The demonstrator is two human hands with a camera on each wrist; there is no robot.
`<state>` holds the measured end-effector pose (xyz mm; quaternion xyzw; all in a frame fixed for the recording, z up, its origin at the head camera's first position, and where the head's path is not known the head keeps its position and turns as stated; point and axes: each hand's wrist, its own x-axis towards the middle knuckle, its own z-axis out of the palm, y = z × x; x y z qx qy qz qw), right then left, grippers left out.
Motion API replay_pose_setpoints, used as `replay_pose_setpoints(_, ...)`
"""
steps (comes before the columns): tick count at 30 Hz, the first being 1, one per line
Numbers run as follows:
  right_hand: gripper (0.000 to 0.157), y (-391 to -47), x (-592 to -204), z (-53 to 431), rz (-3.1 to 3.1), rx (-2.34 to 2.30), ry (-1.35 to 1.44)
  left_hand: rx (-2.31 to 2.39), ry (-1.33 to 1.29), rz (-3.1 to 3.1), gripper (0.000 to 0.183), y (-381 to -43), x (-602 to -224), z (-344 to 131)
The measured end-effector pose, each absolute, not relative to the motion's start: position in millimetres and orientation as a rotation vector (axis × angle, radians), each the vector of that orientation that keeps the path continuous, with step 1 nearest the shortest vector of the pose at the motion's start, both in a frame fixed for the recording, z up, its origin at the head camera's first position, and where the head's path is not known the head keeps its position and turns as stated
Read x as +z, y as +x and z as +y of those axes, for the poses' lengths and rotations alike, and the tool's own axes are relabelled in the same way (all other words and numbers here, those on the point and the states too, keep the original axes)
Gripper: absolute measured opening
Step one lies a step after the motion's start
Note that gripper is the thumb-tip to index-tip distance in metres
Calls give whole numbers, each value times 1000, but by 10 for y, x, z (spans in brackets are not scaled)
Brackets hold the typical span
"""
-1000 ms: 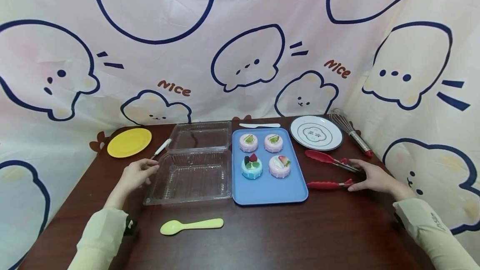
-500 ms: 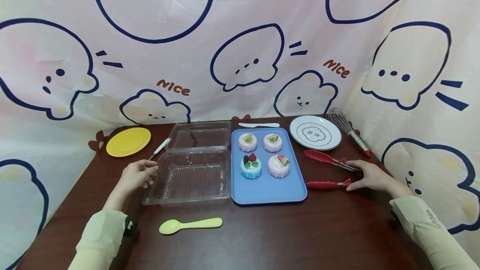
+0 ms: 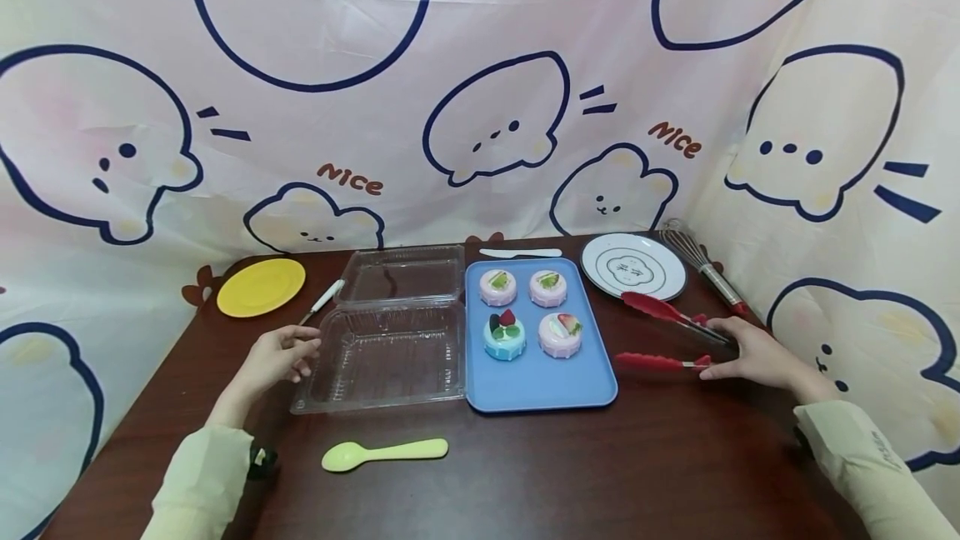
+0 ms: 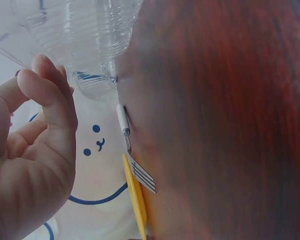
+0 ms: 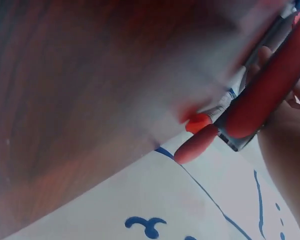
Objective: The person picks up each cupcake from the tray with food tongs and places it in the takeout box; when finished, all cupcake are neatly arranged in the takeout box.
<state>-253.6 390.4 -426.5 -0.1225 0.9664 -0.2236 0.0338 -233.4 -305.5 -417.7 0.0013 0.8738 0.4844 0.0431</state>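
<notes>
In the head view my right hand point(image 3: 753, 357) grips red-tipped tongs point(image 3: 654, 307) by the arms, to the right of the blue tray point(image 3: 540, 386). The tongs' arms are spread, their upper tip overlapping the white plate's edge. Their red handle point(image 5: 270, 85) fills the upper right of the right wrist view. On the tray sit several toy cakes: a blue one point(image 3: 504, 342) with berries, a pink one point(image 3: 560, 338) with strawberry, others with green topping. My left hand point(image 3: 276, 357), loosely curled and holding nothing, hovers by the left edge of the clear plastic container point(image 3: 393, 357).
Behind the left hand lie a white-handled fork point(image 3: 327, 297) and a yellow plate point(image 3: 261, 287). A green spoon point(image 3: 384, 453) is in front. At the back are a white knife point(image 3: 520, 252), a white plate point(image 3: 633, 266) and a whisk point(image 3: 702, 265). A patterned cloth hangs behind the table.
The tongs in my right hand have risen slightly, and their upper tip has shifted up and right to overlap the white plate. My left hand has barely moved.
</notes>
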Motion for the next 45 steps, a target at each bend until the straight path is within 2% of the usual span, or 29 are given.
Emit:
replay_pose_setpoints(11, 90, -2455, -4120, 3599, 3025, -818, -380, 1484, -15, 2666, 43, -2334, -4200, -3071)
replay_pose_setpoints(24, 84, -2431, -4192, 3204, 3086, -781, -408, 1488, -59, 2656, 43, -2303, -4158, -3026)
replay_pose_setpoints(45, 75, -2440, -4204, 3010, 3073, -736, -430, 1529, -103, 2628, 42, -2283, -4154, -3010)
